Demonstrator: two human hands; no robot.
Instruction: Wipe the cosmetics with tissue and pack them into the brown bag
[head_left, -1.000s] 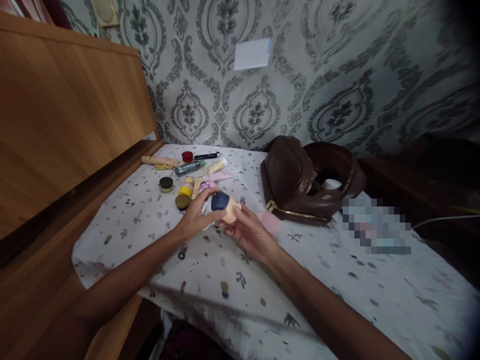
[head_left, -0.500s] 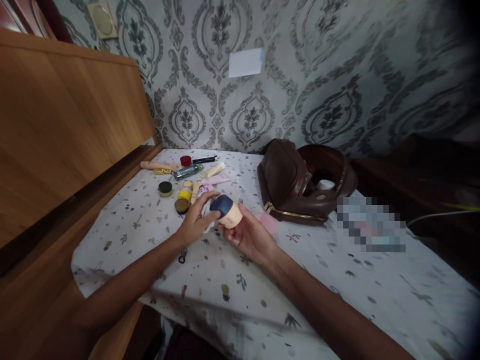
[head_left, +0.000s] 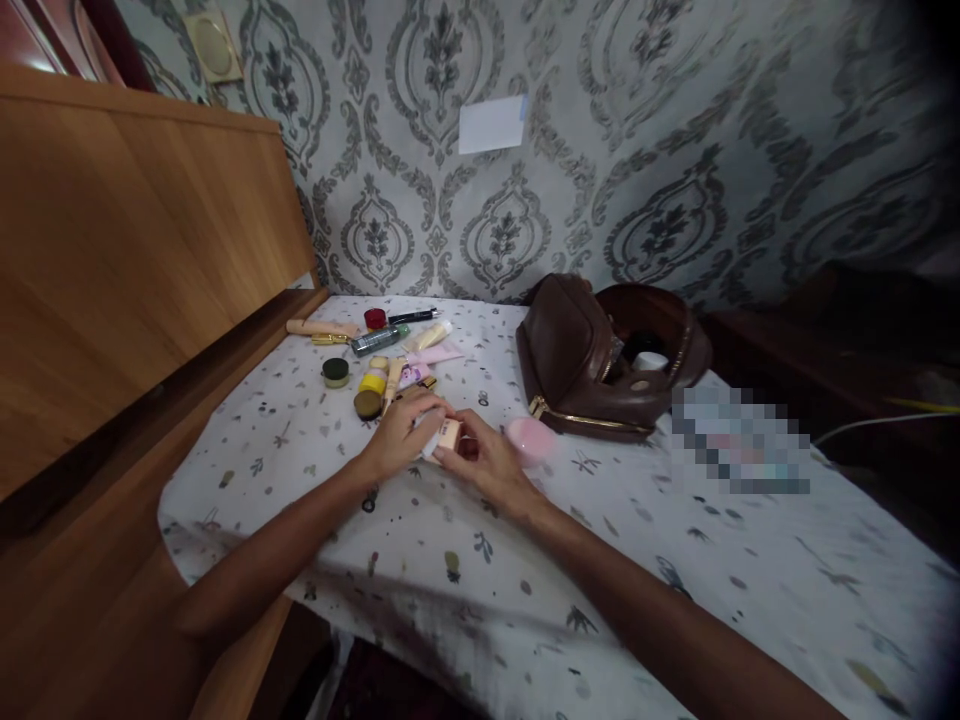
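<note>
Your left hand point(head_left: 397, 437) and right hand point(head_left: 495, 465) pinch a beige jar point(head_left: 448, 434) between them; a pink disc point(head_left: 531, 441) (brown bag point(head_left: 566, 350) behind) lies beside the right, a yellow pot point(head_left: 373, 383) beyond the left.

Dim light, dark blurred right edge, wide-angle stretching, 1 pixelated patch point(head_left: 741, 442)

A dimly lit room corner: the wall point(head_left: 585, 190) is papered in pale grey with dark damask medallions, and on it are a white rectangle point(head_left: 493, 125) and a beige fitting point(head_left: 216, 47) with a round centre. At left stands a wood-grain panel point(head_left: 142, 190); a white, leaf-printed cloth point(head_left: 427, 530) drapes the surface, and the far right falls into shadow
</note>
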